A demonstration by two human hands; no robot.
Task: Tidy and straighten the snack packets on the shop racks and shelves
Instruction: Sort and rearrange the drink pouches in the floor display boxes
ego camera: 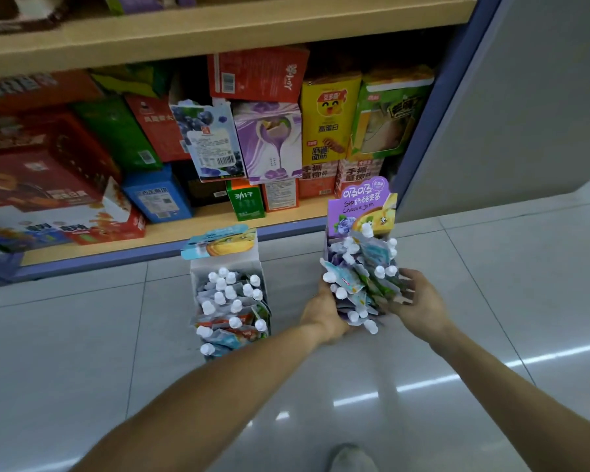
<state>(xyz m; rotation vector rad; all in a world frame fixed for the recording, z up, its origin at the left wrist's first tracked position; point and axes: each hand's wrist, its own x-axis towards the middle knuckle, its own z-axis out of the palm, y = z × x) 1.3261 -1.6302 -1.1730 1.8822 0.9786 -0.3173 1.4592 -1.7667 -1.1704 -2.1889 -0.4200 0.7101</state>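
Note:
A purple display box (pixel 358 206) of white-capped cheese-jam pouches (pixel 358 277) is held between both my hands just above the tiled floor. My left hand (pixel 324 315) grips its left side near the bottom. Against the box's right side my right hand (pixel 419 301) curls its fingers round the pouches. A second display box (pixel 225 264) with a blue header stands on the floor to the left, full of similar pouches (pixel 230 301). Neither hand touches it.
The low wooden shelf (pixel 171 233) behind holds several snack boxes, some leaning or stacked unevenly, among them a purple box (pixel 269 141) and a yellow box (pixel 327 124). A blue upright (pixel 433 131) ends the shelf on the right. My shoe (pixel 351 458) is at the bottom.

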